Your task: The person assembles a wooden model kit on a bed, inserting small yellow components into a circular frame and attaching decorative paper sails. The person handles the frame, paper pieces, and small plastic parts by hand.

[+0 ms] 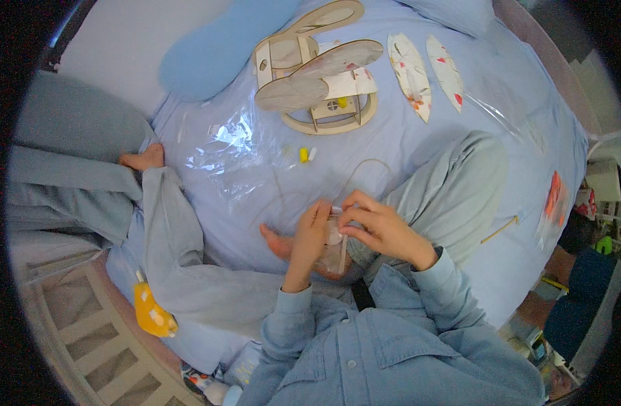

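Observation:
Close to my body, I hold a small clear plastic bag [333,257] with something pale inside that I cannot make out. My left hand [313,229] grips the bag's left edge, its fingers closed near the top. My right hand [376,224] pinches the upper right of the bag, thumb and fingertips close together. Just beyond my hands, a thin cord [364,162] curves over the blue sheet. Further off lie a small yellow cylinder [303,155] and a white one [313,154], side by side.
A wooden frame [324,81] with long oval panels stands at the far side. Right of it lie two leaf-shaped pieces [410,76] with red petals. Clear plastic film [232,152] spreads at left; a thin stick [500,230] lies right. A yellow plush toy [151,311] is at lower left.

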Demonstrator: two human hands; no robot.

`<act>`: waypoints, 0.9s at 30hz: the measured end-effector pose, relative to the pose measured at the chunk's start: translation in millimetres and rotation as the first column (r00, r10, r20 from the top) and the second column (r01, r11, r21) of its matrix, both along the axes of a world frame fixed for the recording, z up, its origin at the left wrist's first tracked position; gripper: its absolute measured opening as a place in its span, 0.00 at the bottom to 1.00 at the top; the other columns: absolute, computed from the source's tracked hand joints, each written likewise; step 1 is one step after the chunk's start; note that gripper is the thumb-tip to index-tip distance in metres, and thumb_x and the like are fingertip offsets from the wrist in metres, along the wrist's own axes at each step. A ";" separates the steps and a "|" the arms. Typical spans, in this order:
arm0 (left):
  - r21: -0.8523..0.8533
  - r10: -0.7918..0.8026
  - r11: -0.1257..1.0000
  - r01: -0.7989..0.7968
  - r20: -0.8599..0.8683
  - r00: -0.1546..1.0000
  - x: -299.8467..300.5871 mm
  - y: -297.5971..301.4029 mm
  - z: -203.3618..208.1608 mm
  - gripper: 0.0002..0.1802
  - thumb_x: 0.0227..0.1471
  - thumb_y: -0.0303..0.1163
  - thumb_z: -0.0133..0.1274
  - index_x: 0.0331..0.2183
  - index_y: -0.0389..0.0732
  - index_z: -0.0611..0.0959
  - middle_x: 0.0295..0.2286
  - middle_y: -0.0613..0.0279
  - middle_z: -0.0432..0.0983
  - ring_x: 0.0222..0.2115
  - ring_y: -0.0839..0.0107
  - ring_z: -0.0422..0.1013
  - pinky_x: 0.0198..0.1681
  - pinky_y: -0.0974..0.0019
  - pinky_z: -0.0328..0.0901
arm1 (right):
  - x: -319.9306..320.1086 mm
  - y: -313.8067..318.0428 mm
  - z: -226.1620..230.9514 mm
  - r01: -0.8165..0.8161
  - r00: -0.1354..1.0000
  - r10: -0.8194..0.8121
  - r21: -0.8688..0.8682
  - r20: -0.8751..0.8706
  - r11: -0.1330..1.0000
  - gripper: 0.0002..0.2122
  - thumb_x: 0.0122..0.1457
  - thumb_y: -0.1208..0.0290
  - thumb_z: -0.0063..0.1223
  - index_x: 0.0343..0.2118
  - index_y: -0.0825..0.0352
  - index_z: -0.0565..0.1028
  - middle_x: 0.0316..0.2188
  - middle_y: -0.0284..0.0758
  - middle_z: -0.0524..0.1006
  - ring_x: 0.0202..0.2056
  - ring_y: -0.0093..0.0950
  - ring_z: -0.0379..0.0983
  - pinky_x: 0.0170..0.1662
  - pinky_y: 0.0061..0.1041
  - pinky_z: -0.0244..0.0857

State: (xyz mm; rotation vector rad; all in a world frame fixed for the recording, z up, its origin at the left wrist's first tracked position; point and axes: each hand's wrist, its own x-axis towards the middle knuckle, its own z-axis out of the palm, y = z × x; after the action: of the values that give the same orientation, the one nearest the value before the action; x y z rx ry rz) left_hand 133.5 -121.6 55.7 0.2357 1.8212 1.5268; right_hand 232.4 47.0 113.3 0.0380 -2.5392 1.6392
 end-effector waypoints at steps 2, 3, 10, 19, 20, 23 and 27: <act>-0.028 0.034 0.999 -0.030 0.179 0.983 -7.1 -7.8 -4.6 0.18 0.62 0.41 0.48 0.42 0.35 0.81 0.33 0.62 0.78 0.35 0.73 0.70 0.40 0.70 0.64 | 0.2 5.4 7.4 -0.081 0.996 0.085 -0.121 0.027 0.989 0.05 0.61 0.69 0.53 0.36 0.64 0.73 0.38 0.35 0.72 0.32 0.38 0.75 0.34 0.33 0.68; -0.067 -0.030 0.997 0.043 0.186 0.982 -11.3 -11.0 -5.7 0.19 0.63 0.42 0.47 0.43 0.35 0.80 0.36 0.61 0.78 0.37 0.72 0.70 0.43 0.69 0.64 | 0.4 8.0 9.8 -0.121 0.991 0.129 -0.182 0.035 0.976 0.05 0.61 0.70 0.53 0.37 0.64 0.72 0.37 0.35 0.72 0.32 0.38 0.75 0.34 0.33 0.68; -0.062 0.041 0.998 -0.026 0.255 0.966 -0.5 0.6 22.2 0.21 0.64 0.44 0.46 0.48 0.38 0.77 0.39 0.61 0.77 0.39 0.73 0.71 0.45 0.71 0.64 | -2.9 11.7 1.7 -0.041 0.991 0.062 -0.171 0.119 0.984 0.10 0.60 0.66 0.57 0.38 0.66 0.71 0.29 0.34 0.73 0.31 0.28 0.74 0.32 0.25 0.67; -0.298 -0.039 0.942 0.152 0.355 0.934 -14.7 9.1 48.7 0.35 0.58 0.48 0.53 0.59 0.37 0.68 0.51 0.55 0.73 0.52 0.66 0.68 0.60 0.66 0.51 | -1.4 30.0 -26.8 -0.022 0.998 0.031 -0.161 0.056 0.987 0.10 0.58 0.65 0.57 0.37 0.64 0.72 0.33 0.37 0.75 0.36 0.41 0.75 0.38 0.37 0.68; -0.334 -0.053 0.926 0.178 0.352 0.935 -13.5 11.4 52.6 0.38 0.56 0.51 0.54 0.61 0.37 0.67 0.54 0.53 0.71 0.56 0.63 0.66 0.64 0.63 0.45 | -0.5 27.6 -30.2 -0.007 0.999 0.015 -0.148 0.052 0.989 0.10 0.58 0.65 0.57 0.37 0.64 0.72 0.34 0.37 0.75 0.36 0.41 0.74 0.38 0.38 0.68; -0.192 -0.017 0.978 0.079 0.304 0.953 -10.4 13.2 36.0 0.26 0.59 0.38 0.55 0.54 0.36 0.71 0.44 0.58 0.76 0.43 0.72 0.72 0.47 0.72 0.65 | 2.6 30.8 -37.6 0.020 0.998 -0.013 -0.097 0.069 0.995 0.08 0.58 0.66 0.55 0.37 0.63 0.73 0.38 0.36 0.74 0.38 0.42 0.74 0.39 0.40 0.69; -0.193 0.058 0.981 0.002 0.304 0.951 -9.7 22.3 26.3 0.24 0.59 0.38 0.54 0.53 0.35 0.73 0.43 0.59 0.76 0.42 0.73 0.72 0.46 0.72 0.66 | 5.8 43.7 -29.9 -0.066 0.995 0.073 -0.099 0.071 0.993 0.07 0.60 0.66 0.52 0.38 0.62 0.73 0.41 0.36 0.73 0.39 0.43 0.74 0.39 0.41 0.69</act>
State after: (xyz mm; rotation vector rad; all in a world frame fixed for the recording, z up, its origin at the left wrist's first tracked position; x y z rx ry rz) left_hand 123.8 -99.3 82.0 -0.1175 1.7083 1.3121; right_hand 238.3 90.7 83.4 0.0581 -2.5361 1.8207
